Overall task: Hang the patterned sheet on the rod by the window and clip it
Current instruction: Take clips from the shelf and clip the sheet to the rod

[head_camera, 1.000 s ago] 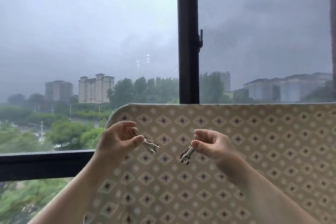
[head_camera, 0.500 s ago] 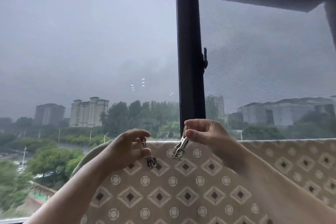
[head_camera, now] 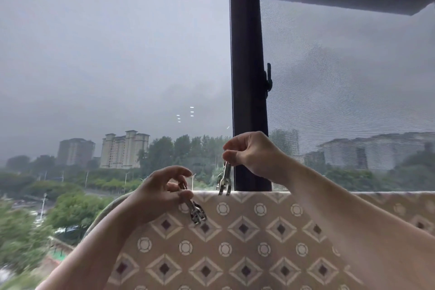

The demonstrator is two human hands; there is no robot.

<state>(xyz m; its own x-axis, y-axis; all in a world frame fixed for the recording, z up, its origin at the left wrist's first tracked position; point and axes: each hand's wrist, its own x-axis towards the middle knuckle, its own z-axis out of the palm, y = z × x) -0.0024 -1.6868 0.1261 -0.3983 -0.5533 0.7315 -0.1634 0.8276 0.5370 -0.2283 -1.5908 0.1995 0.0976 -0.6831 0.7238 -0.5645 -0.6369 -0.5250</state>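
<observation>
The patterned sheet (head_camera: 235, 254), beige with dark diamonds and white rings, hangs over a straight horizontal line across the lower part of the view; its top fold runs level from the middle out to the right edge, and its left end curves downward. The rod beneath is hidden by the cloth.

The right hand (head_camera: 254, 155) pinches the upper metal clip (head_camera: 224, 179) by its top end between thumb and fingers. This clip hangs upright, its two prongs pointing down and reaching the sheet's top fold; whether they grip the cloth I cannot tell. The left hand (head_camera: 162, 193), lower and to the left, grasps the lower metal clip (head_camera: 196, 213) in curled fingers, the clip slanting down to the right in front of the sheet.

Behind stands a dark window post (head_camera: 247, 66) with a latch (head_camera: 268, 80) on its right side. Right of it is a mesh screen (head_camera: 341, 77). Through the glass are tall apartment blocks (head_camera: 123, 149), trees (head_camera: 179, 150) and grey sky.
</observation>
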